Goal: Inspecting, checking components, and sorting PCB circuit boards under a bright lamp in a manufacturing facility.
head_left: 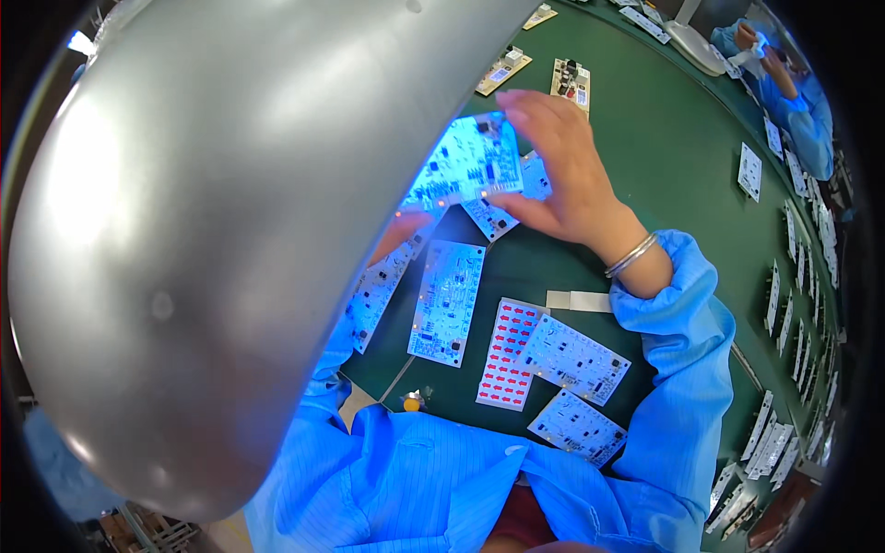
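A white circuit board point(475, 161) glows blue under the lamp, raised over the green table. My right hand point(562, 166) grips its right end, thumb at the lower edge and fingers at the upper corner. At the board's lower left, part of my left hand point(403, 230) shows against the edge, closed on it; the rest is hidden behind the lamp head. Beneath lie more boards, one partly covered point(493, 217) and one upright point(447, 302) nearer me. By my right forearm, a white board point(573, 359) overlaps a sheet of red arrow stickers point(509, 355), with another board point(578, 428) below.
A big silver lamp head point(184, 230) blocks the left side. Tan boards with components point(572, 85) lie at the far side of the green table point(664, 157). Several boards stand in rows point(774, 295) along the right. A co-worker in blue point(802, 115) sits at far right.
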A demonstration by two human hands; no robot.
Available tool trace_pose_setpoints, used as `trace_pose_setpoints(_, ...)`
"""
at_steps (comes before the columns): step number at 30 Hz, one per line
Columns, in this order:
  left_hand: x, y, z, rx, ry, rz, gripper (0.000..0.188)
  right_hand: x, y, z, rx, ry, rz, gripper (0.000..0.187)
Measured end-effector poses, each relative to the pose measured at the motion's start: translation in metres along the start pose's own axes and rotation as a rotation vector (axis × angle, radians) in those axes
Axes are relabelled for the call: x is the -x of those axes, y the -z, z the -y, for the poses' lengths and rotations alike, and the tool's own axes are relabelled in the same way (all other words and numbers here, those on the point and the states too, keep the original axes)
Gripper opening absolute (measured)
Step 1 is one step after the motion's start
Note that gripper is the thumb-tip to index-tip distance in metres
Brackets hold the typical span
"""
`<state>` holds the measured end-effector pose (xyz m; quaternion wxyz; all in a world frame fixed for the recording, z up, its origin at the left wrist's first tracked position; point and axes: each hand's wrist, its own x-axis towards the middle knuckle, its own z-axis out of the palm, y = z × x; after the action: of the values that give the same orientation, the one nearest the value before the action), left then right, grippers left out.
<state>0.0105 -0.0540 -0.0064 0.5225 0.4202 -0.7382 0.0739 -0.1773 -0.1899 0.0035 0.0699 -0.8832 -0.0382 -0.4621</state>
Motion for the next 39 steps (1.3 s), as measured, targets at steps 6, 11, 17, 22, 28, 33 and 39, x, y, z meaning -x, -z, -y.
trace_pose_setpoints(6, -0.001, 0.003, 0.003, -0.136, -0.063, -0.204, 0.093, -0.011, -0.010, 0.000, -0.297, -0.059, -0.043, 0.063)
trace_pose_setpoints(11, -0.001, 0.016, -0.001, -0.159, -0.087, -0.235, 0.090, -0.016, -0.001, 0.001, -0.255, -0.037, -0.003, 0.063)
trace_pose_setpoints(17, 0.000, 0.026, -0.009, -0.011, -0.037, -0.132, 0.090, -0.002, -0.010, -0.001, -0.163, -0.222, 0.103, 0.069)
trace_pose_setpoints(22, 0.002, 0.029, -0.013, 0.055, 0.001, -0.111, 0.090, 0.007, -0.009, -0.005, -0.186, -0.217, 0.103, 0.073)
trace_pose_setpoints(28, 0.003, 0.035, -0.010, 0.048, 0.014, -0.104, 0.090, -0.004, -0.007, -0.002, -0.194, -0.182, 0.102, 0.073)
trace_pose_setpoints(33, 0.004, 0.039, -0.008, 0.075, 0.042, -0.090, 0.090, -0.007, -0.006, 0.000, -0.179, -0.161, 0.073, 0.071)
trace_pose_setpoints(39, 0.004, 0.052, -0.003, 0.112, 0.095, -0.059, 0.089, -0.006, -0.004, 0.001, -0.152, -0.178, 0.107, 0.068)
